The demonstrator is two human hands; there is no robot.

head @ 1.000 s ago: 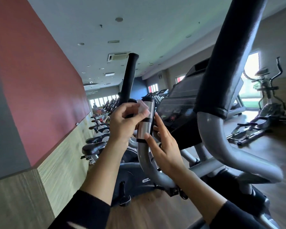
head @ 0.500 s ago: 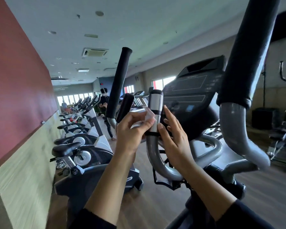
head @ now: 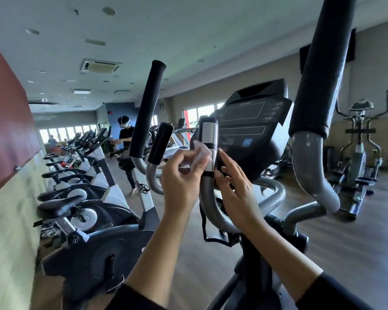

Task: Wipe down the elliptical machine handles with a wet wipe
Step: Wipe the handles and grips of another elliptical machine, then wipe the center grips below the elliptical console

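At the short handle (head: pixel 206 193): head view, and the wipe (head: pixel 199 153) is bunched against the left side of the silver band (head: pixel 208 135), just above the black ring (head: pixel 207 174).
Coverage risk: only a small wad meets the metal. It looks likely to skid over that slick band and miss the far side unless it gets wrapped round.
Slip risk: fingertips alone hold the wad, so a hard stroke down the tube could tug it loose and drop it.
Console (head: pixel 251 121) risk: the screen panel stands just behind the handle, and a wet wad swung wide could smear it.
Skipped-handle risk: the left foam bar (head: pixel 146 108) and right foam bar (head: pixel 318 74) rise on either side, and a second short grip (head: pixel 159 144) stands to the left. No hand is on any of them, so they could easily be forgotten.
Left hand (head: pixel 179 175): raised on a near-upright forearm, back of the hand to the camera. Its fingers are curled, and thumb and fingertips pinch the wipe against the band.
Right hand (head: pixel 235 189): up on the handle's right side, holding nothing. Its fingers (head: pixel 224 162) are straight and slightly spread, with the tips by the black ring. Whether the palm touches the tube cannot be told.
Background: a person (head: pixel 126 139) stands among the row of bikes (head: pixel 83 198), well apart from both hands and no trouble from there.
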